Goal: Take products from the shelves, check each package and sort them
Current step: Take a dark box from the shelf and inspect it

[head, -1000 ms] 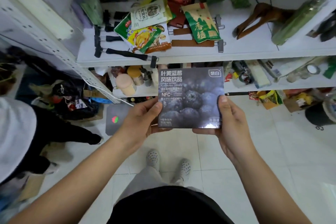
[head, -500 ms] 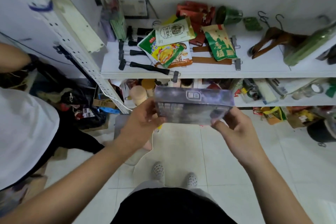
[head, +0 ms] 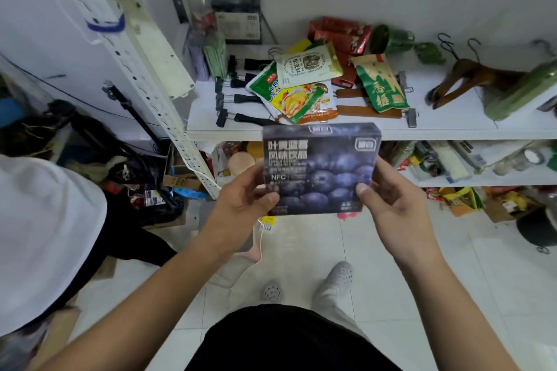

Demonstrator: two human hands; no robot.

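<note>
I hold a dark blueberry drink box in front of the shelves, its printed face with white lettering turned toward me. My left hand grips its left edge, thumb on the front. My right hand grips the right edge, thumb on the lower right corner. The box hangs at about the level of the white shelf's front edge. On that shelf lie snack pouches: a yellow-green pouch, a white pouch, a green pouch and red packets.
Black clip hangers and wooden hangers lie on the shelf. A lower shelf holds mixed clutter. A person in a white top stands close at my left. Bags and boxes sit on the tiled floor.
The box was tipped edge-on half a second ago; it is now turned back with its front facing me. My view has risen, showing more of the upper shelf.
</note>
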